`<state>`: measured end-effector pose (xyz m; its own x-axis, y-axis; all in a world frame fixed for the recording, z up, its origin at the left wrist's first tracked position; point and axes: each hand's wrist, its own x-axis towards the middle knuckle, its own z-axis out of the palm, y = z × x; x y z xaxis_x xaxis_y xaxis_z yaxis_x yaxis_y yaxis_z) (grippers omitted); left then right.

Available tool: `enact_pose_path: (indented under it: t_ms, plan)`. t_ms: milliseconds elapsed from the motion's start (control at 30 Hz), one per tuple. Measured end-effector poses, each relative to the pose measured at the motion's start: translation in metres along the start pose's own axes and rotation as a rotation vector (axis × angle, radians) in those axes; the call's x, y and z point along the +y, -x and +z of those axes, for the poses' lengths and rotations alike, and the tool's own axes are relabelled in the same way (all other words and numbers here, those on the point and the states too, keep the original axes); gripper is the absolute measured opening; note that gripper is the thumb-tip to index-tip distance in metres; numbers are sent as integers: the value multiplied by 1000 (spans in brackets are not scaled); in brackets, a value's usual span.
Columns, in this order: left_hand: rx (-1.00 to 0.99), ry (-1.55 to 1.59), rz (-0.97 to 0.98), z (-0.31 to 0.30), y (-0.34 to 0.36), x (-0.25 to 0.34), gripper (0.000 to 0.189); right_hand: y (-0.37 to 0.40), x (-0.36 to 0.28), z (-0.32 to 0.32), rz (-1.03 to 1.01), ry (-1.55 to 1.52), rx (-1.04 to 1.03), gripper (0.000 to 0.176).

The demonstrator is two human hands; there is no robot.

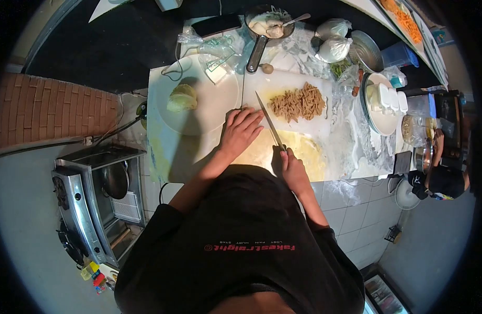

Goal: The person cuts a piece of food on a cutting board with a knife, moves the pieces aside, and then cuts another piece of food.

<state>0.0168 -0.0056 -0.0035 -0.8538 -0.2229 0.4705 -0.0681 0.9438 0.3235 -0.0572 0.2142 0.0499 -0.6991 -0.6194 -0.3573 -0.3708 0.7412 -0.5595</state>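
My right hand (293, 168) is closed around the handle of a kitchen knife (270, 121), whose blade points away from me over the white cutting board (256, 83). Beside the blade, my left hand (242, 128) rests palm down at the board's left part, fingers stretched out. Whether anything lies beneath its palm is hidden. To the right of the knife is a pile of chopped brown strips (298, 102), which look like cooked meat. A cut piece of cabbage (182, 98) sits on a round white board (167, 118) at the left.
A pan (257, 44) with a spoon stands at the back. Plastic bags (335, 48), a metal bowl (366, 49) and a plate with white containers (383, 99) are on the right. Another person (445, 180) is at the far right; a gas stove (76, 209) stands at lower left.
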Motion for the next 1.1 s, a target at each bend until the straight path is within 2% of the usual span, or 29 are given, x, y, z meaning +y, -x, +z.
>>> enact_pose_path:
  t_ms: [167,233,367,467,533,633,1100]
  plan:
    - [-18,11,11,1,0,1,39,-12,0,6,-26,59,26,37]
    - [-13,24,-5,0,0,2,41,-14,-5,8,26,244,59,37]
    - [-7,11,-6,-2,-1,4,41,-11,0,9,15,310,109,37]
    - [-33,41,-20,-5,-3,4,41,-9,10,7,12,276,154,37]
    - [-27,57,-18,-5,-3,4,40,-9,13,6,-13,87,127,38]
    - [-18,41,-16,-3,-2,3,41,-6,7,5,-17,-11,95,38]
    - [-18,35,-7,-4,-2,2,38,-5,-2,9,18,-14,22,40]
